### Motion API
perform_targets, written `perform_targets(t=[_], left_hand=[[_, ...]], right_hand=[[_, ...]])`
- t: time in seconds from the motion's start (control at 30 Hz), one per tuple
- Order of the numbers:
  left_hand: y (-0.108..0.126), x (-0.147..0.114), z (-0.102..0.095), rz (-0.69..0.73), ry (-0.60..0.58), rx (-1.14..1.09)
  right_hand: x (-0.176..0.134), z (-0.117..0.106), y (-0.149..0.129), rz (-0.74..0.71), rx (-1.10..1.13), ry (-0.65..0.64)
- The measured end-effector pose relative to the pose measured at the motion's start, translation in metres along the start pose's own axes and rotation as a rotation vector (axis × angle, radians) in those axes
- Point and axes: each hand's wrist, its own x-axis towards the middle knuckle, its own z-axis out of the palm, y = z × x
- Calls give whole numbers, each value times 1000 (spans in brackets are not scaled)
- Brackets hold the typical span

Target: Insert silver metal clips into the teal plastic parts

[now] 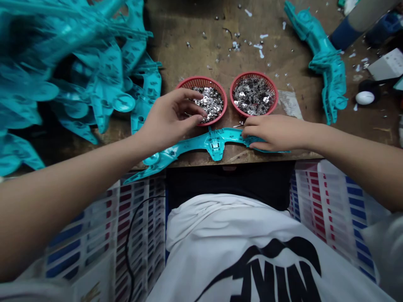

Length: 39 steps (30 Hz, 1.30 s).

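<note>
While the turquoise plastic moulding (pixel 215 144) lies crosswise, right end under my right hand (pixel 272 132), grip unclear, my left hand (pixel 172 115), fingers parted, hangs over metal fittings (pixel 214 101) beyond it.

Turquoise frame (pixel 215 144) partly hidden by the right hand (pixel 272 132)

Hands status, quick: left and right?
Left hand: fingers loosely curled over the left red basket; can't tell if pinching a metal piece.
Right hand: on the turquoise part's right end; grip hidden, can't tell.
</note>
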Motion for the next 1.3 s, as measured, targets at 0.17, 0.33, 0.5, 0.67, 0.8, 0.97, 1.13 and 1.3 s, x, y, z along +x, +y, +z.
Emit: perform_targets(t=[0.17,0.33,0.5,0.67,0.8,0.97,1.13,1.3], left_hand=[[-1,3,-4,13,24,58],[-1,8,-7,54,99,215],[0,5,-7,68,57,242],[4,2,-6,70,70,252],[8,1,-7,35,67,240],[11,1,-9,0,83,274],[14,2,-10,-47,74,318],[11,3,-11,-23,87,299]], right_hand=[[0,1,2,-11,9,8],[-1,1,1,-2,10,3],[-4,-5,-4,67,32,85],[-7,-7,20,262,117,436],[-1,4,51,268,121,419],[8,11,68,228,86,350],[8,9,63,274,85,375],[4,9,60,261,69,440]])
